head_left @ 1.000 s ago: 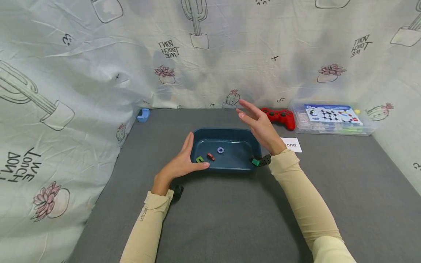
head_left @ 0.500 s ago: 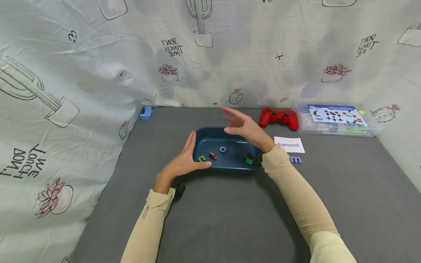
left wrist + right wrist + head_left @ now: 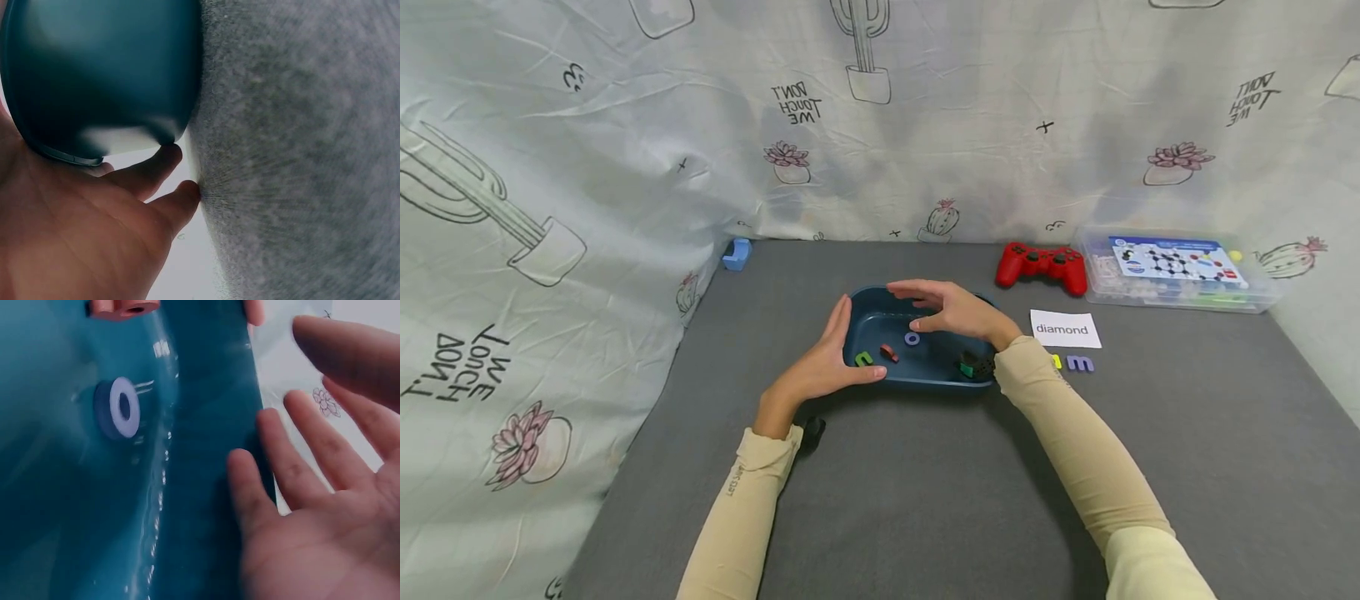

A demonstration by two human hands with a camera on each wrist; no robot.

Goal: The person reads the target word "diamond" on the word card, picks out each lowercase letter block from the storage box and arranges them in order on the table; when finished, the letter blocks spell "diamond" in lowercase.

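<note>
Purple ring (image 3: 912, 339): lies flat on the floor of the blue tray (image 3: 931, 358), hole upward; round, so without long axis or pointing end. Tray: long axis left to right. Right hand (image 3: 958, 310): nearer, above the tray; fingers loosely spread, nothing held; ring just on the person's side of its thumb tip in the head view, height of gap hard to judge. Left hand (image 3: 822, 367): holds the tray's left end, thumb at near rim. Red piece (image 3: 889, 353), green piece (image 3: 863, 358): in tray, left of ring.
</note>
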